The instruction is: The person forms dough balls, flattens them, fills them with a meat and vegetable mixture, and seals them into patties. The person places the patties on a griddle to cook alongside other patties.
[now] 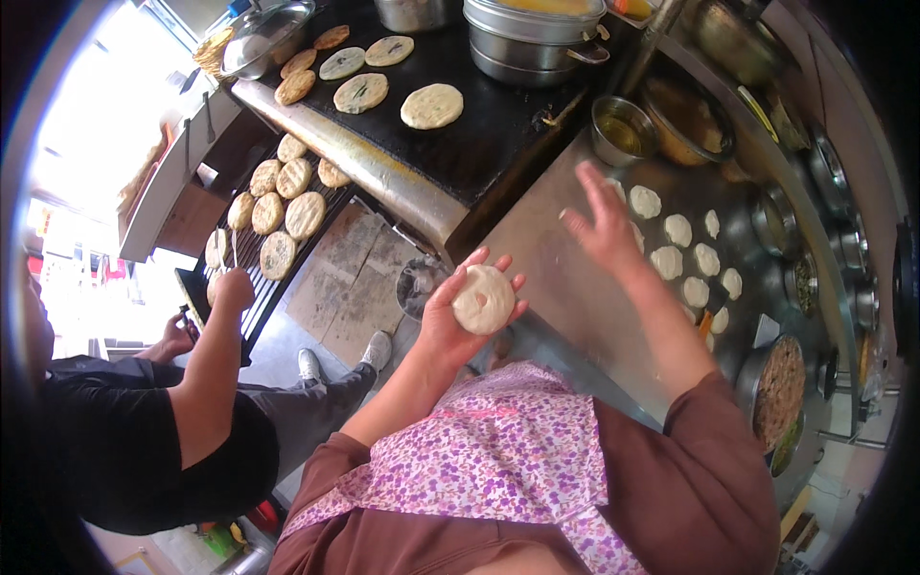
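On the upturned palm of my left hand (440, 320) lies a round of filled-looking raw dough (489, 316), with a small pinkish-tan spot at its middle. My fingers curl up around its rim. My right hand (607, 226) holds nothing; its fingers are spread over the steel worktop (550, 248), and whether it touches the top cannot be told. Just beyond it are several pale dough pieces (667, 263), some partly hidden by my hand and forearm. A steel pot of yellow oil (622, 136) stands near my right fingertips.
Flatbreads (431, 106) cook on the black griddle (460, 162) beside a stacked steamer pot (525, 50). Browned flatbreads (267, 213) rest on a slatted rack at left, where a co-worker (215, 410) holds tongs (228, 248). Right: an orange-handled brush (708, 323), a bowl of minced filling (780, 392).
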The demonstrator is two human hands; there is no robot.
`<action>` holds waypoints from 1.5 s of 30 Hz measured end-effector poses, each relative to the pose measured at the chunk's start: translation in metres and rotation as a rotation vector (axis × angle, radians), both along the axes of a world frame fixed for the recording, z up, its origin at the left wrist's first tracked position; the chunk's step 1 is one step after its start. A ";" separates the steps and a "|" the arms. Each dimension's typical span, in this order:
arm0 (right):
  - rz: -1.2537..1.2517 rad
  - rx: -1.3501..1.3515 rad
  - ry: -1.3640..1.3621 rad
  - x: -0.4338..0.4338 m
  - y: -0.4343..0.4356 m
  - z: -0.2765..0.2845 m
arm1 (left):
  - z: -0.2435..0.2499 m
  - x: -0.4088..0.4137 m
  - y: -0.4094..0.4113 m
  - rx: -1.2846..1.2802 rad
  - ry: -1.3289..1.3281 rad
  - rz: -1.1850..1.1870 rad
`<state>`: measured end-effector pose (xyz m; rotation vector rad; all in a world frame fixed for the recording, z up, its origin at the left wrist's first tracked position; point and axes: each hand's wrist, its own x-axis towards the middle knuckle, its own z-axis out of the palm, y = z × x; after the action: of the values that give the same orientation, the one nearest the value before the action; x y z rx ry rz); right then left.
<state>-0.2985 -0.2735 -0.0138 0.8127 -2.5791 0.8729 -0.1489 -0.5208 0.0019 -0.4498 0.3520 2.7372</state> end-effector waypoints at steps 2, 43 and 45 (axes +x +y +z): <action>-0.211 0.131 -0.013 -0.059 0.035 -0.019 | -0.001 -0.014 -0.006 0.014 -0.007 -0.019; 0.227 -1.856 -1.379 -0.059 -0.206 0.020 | 0.021 -0.200 -0.092 -1.631 1.108 0.054; 0.106 -1.642 -1.378 -0.071 -0.197 0.014 | 0.022 -0.203 -0.103 -1.307 0.925 0.264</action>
<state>-0.3696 -0.4710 0.0000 -0.3717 -1.1242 3.4669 -0.3521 -0.6239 0.0242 0.6030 2.4223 2.3394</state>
